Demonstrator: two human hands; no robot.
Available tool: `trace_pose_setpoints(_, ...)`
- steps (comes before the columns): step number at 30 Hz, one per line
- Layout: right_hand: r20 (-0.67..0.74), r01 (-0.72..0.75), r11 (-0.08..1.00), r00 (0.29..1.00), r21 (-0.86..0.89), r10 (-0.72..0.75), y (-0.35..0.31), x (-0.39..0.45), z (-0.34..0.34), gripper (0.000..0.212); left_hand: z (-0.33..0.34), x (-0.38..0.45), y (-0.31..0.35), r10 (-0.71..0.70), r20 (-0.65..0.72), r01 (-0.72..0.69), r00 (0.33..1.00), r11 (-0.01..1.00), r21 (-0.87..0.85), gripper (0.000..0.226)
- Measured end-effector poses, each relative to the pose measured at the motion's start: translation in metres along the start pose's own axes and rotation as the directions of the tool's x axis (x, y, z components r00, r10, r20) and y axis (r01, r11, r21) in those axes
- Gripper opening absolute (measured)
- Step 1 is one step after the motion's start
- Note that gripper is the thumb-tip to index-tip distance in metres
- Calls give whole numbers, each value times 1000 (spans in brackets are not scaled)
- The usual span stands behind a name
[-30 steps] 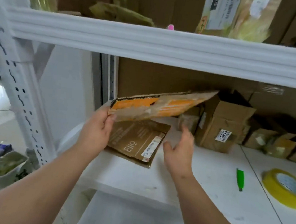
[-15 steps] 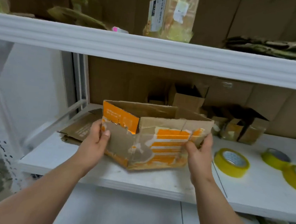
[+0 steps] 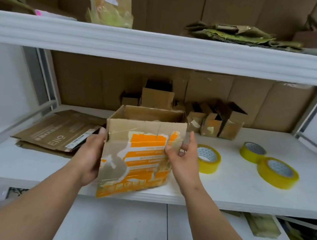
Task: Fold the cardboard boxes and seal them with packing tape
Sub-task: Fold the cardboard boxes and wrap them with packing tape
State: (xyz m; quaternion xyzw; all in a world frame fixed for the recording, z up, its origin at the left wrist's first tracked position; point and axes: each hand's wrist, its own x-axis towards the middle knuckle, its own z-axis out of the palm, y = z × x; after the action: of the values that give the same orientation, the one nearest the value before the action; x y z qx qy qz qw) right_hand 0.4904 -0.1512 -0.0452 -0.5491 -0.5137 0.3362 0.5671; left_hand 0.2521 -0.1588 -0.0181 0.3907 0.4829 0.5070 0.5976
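The left hand (image 3: pixel 90 153) grips the open box (image 3: pixel 141 149) by its side; the right hand (image 3: pixel 182 159), fingers spread, touches its front. Nothing shows inside. Tape rolls (image 3: pixel 208 158) lie right of the fingers.

1. A white shelf (image 3: pixel 243 193) carries everything, with brown cardboard lining its back.
2. A stack of flattened cardboard (image 3: pixel 55 135) lies at its left end.
3. Small open boxes (image 3: pixel 211 123) stand in a row at the back.
4. One yellow tape roll (image 3: pixel 208 159) lies right of centre; two more tape rolls (image 3: pixel 265 165) touch each other farther right.
5. An orange-printed box (image 3: pixel 141 153), opened up, rests at the front edge.
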Motion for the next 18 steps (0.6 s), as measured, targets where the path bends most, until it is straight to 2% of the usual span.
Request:
trace_pose_setpoints(2, 14, 9, 1000, 1000, -16, -9, 3, 5, 4, 92, -5, 2, 3, -98, 96, 110, 991, 984, -138, 82)
trace_pose_setpoints(3, 29, 16, 1000, 999, -19, -16, 4, 7, 6, 92, -7, 1, 5, -108, 130, 129, 986, 979, -161, 86)
trace_pose_setpoints(8, 108, 59, 998, 992, 7, -60, 5, 17, 18, 92, -24, 0, 15, -57, 299, 103, 953, 984, -142, 85)
trace_pose_setpoints(11, 115, 43, 999, 992, -9, -42, 3, 24, 27, 91, -33, 8, 29, -17, 319, 34, 947, 998, -50, 79)
trace_pose_setpoints(13, 100, 19, 999, 995, -48, -14, 2, 30, 33, 87, -37, 14, 36, 5, 257, -38, 966, 992, 123, 70)
trace_pose_setpoints(15, 85, 5, 995, 996, -96, 3, 1, 35, 42, 80, -41, 23, 40, 22, 108, -52, 994, 958, 282, 64)
trace_pose_setpoints(17, 68, 28, 986, 998, -164, -17, 1, 38, 54, 78, -45, 33, 40, 30, -79, -3, 996, 949, 315, 62)
trace_pose_setpoints(18, 53, 48, 978, 998, -204, -38, 2, 38, 61, 78, -47, 39, 40, 21, -156, 22, 987, 964, 266, 63)
